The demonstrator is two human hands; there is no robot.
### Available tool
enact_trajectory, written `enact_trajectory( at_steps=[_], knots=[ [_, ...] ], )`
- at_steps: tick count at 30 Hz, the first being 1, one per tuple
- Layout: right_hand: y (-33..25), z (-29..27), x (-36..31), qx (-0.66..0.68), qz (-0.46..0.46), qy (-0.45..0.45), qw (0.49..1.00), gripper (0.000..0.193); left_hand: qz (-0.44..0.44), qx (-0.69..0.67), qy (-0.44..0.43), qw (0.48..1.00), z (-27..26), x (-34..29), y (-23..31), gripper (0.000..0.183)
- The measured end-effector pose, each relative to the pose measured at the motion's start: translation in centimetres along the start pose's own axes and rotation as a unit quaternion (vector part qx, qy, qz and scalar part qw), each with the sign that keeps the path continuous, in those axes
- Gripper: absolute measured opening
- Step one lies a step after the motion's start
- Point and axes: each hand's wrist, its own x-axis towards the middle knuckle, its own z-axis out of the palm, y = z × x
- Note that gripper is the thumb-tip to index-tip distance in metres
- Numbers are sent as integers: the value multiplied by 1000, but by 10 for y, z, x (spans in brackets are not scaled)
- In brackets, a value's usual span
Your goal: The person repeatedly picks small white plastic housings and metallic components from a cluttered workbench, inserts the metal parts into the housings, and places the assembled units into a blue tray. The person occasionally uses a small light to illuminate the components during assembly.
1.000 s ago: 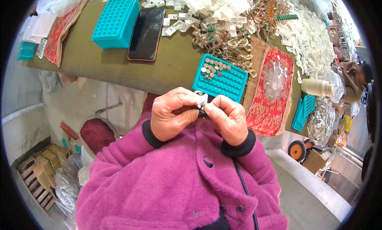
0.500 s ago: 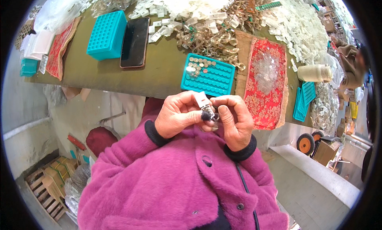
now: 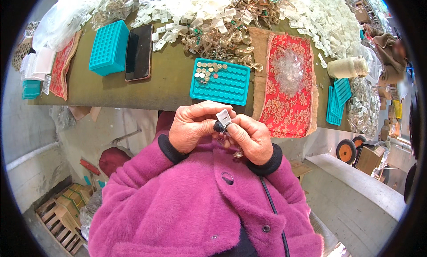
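Observation:
In front of my chest, both hands work on one small white plastic case (image 3: 223,117). My left hand (image 3: 189,128) pinches its left side, with a black wrapping (image 3: 218,126) at the thumb tip. My right hand (image 3: 253,139) is closed on the case's lower right, its thumb pressing near the bottom edge. A clear clasp-like piece (image 3: 239,154) hangs beneath the right fingers; its link to the case is hidden. Just beyond, at the table's near edge, lies a teal tray (image 3: 231,89) with round pockets. Silvery button cells (image 3: 208,69) are gathered at its far left.
A teal block of stacked trays (image 3: 106,50) and a dark phone (image 3: 138,52) lie at left. Heaps of clear clasps (image 3: 227,43) and white pieces (image 3: 320,21) cover the far side. Right of the tray are a red patterned cloth (image 3: 284,112) and a thread cone (image 3: 347,68).
My right thumb has come in against the white case, which now sits more upright between both hands. The whole view has shifted slightly.

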Motion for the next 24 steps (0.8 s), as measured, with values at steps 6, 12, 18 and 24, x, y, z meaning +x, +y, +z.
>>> enact_trajectory(
  at_steps=[6, 12, 18, 24],
  knots=[
    [-3, -1, -2, -160, -85, 54, 982, 20, 8, -39, -15, 999, -1, 5, 0, 30],
    [-4, -19, 5, 86, 75, 3, 993, 23, 176, 279, -71, 941, -9, 16, 14, 29],
    [-2, -21, 3, 28, 50, 10, 998, 19, 213, 429, -46, 877, -4, 14, 23, 30],
    [-9, -14, 0, -52, 12, 47, 997, 13, 213, 423, -47, 879, 7, 14, 18, 31]
  ],
)
